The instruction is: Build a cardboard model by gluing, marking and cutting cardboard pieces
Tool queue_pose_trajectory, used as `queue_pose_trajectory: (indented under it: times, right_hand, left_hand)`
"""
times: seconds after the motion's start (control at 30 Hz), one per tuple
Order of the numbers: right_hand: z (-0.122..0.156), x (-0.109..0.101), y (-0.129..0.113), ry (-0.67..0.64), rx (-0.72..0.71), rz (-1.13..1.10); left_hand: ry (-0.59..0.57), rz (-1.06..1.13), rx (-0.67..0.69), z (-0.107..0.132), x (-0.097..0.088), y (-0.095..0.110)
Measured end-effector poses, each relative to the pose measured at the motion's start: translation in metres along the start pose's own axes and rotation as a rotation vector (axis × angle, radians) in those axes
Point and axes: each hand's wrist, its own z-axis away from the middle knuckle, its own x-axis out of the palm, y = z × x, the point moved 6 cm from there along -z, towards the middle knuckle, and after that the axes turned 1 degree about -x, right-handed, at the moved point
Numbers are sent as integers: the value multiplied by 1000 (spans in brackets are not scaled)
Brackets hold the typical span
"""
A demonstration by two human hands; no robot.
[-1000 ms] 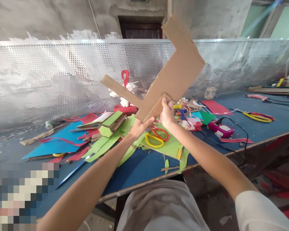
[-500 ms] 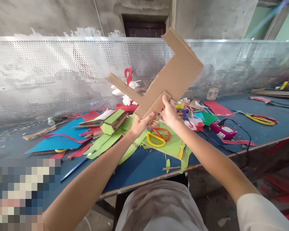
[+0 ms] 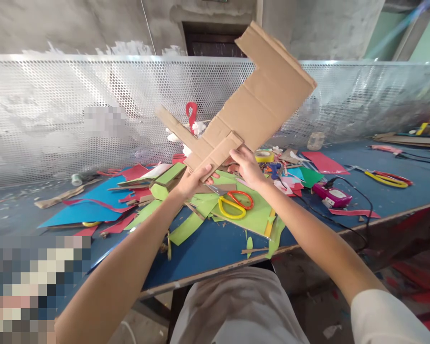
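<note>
Raised over the table is a large notched cardboard piece (image 3: 261, 93), tilted up to the right, with a thin arm sticking out at its left. Along its lower edge lies a narrow cardboard strip (image 3: 220, 152). My left hand (image 3: 197, 179) pinches the lower left end, thumb on top and fingers beneath. At the strip's upper right part, my right hand (image 3: 249, 167) grips the edge with its thumb in front; some of its fingers are hidden. Below both hands, scissors (image 3: 232, 204) with red and yellow handles rest on green paper (image 3: 254, 217).
Blue sheet (image 3: 82, 205), red scraps and a green-and-cardboard block (image 3: 168, 181) lie left. To the right are yellow tape (image 3: 264, 156), a magenta box with a cable (image 3: 332, 195), red paper (image 3: 325, 162) and more scissors (image 3: 387, 179). A perforated metal panel (image 3: 136, 95) stands behind.
Both hands have shifted slightly left with the cardboard. The piece has turned its face more toward me, and its upper right end now reaches higher and farther right.
</note>
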Motion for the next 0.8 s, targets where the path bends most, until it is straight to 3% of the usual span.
queue_pose_trajectory:
  times: [0.23, 0.33, 0.4, 0.63, 0.8]
  right_hand:
    - [12, 16, -1, -378, 43, 301]
    - [21, 19, 6, -607, 139, 561]
    - [26, 18, 10, -693, 219, 718]
    - [22, 10, 4, -626, 257, 853]
    - [17, 7, 6, -535, 222, 825]
  left_hand:
    - [10, 49, 20, -3, -15, 7]
    - [54, 66, 25, -6, -20, 5]
    - [104, 83, 22, -8, -24, 3]
    - [299, 221, -66, -7, -23, 6]
    - [299, 254, -115, -7, -14, 4]
